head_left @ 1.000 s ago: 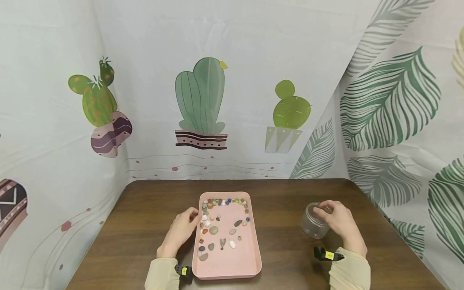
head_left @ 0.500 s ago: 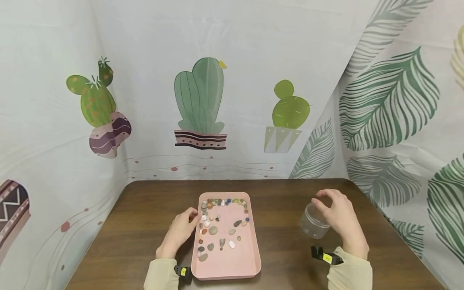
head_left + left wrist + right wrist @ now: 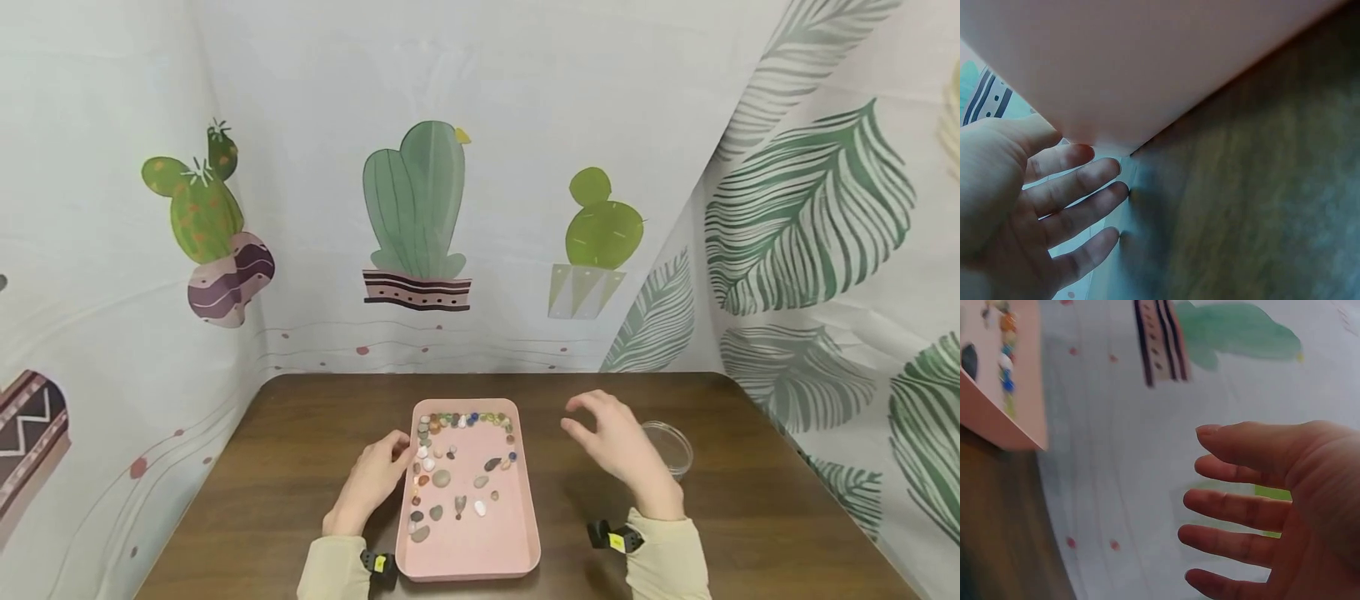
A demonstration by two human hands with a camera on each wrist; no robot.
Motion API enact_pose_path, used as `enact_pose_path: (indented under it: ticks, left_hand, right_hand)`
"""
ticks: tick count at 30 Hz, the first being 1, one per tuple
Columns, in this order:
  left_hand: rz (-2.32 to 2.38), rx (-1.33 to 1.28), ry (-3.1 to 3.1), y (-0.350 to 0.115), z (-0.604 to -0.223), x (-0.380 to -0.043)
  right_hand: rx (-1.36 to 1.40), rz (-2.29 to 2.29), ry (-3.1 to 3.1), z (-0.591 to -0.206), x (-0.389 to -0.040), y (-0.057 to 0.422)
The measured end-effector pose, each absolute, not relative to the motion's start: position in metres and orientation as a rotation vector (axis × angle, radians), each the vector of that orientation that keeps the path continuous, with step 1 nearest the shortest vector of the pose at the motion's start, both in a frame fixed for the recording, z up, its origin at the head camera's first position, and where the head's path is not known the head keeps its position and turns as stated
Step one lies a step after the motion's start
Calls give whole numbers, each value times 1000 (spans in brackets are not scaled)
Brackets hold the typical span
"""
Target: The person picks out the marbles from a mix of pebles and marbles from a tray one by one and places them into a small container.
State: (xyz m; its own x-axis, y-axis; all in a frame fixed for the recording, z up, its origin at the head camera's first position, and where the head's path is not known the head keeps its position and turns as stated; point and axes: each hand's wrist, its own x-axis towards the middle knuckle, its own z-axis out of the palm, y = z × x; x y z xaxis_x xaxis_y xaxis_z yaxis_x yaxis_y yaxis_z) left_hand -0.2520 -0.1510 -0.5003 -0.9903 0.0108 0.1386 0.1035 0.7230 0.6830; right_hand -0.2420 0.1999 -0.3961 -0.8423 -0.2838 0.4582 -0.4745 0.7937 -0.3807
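Note:
A pink tray (image 3: pixel 480 550) lies on the table with pebbles (image 3: pixel 441 478) and glass beads (image 3: pixel 487 416) in it. Beads and stones run along its far edge and left side, with other pebbles spread across the middle. My left hand (image 3: pixel 372 479) rests at the tray's left side, thumb near the rim, fingers (image 3: pixel 1079 181) loosely extended. Between the tray and a clear round jar (image 3: pixel 672 467), my right hand (image 3: pixel 622 446) hovers above the table. Its thumb and fingers (image 3: pixel 1235 509) are spread apart with nothing seen between them. The right hand and wrist partly hide the jar.
The brown wooden table (image 3: pixel 315 408) ends at a hanging cloth (image 3: pixel 510 208) printed with cacti and leaves. A black camera with a yellow label (image 3: pixel 617 539) sits at my right wrist, and another camera (image 3: pixel 381 565) at my left.
My right hand rose off the jar's mouth and moved left toward the tray. The left hand stays in place at the tray's side.

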Motion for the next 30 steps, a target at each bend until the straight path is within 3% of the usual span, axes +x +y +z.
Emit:
enact_pose_path:
  ticks: [14,30]
  left_hand:
    - [-1111,-97,-2805,-149,-495,-249]
    - [-1105,-103,-2783,-149,-498,-251]
  right_hand:
    - [661,640,-2792,-442,-258,155]
    - [668,547,-3002,-464,-275,134]
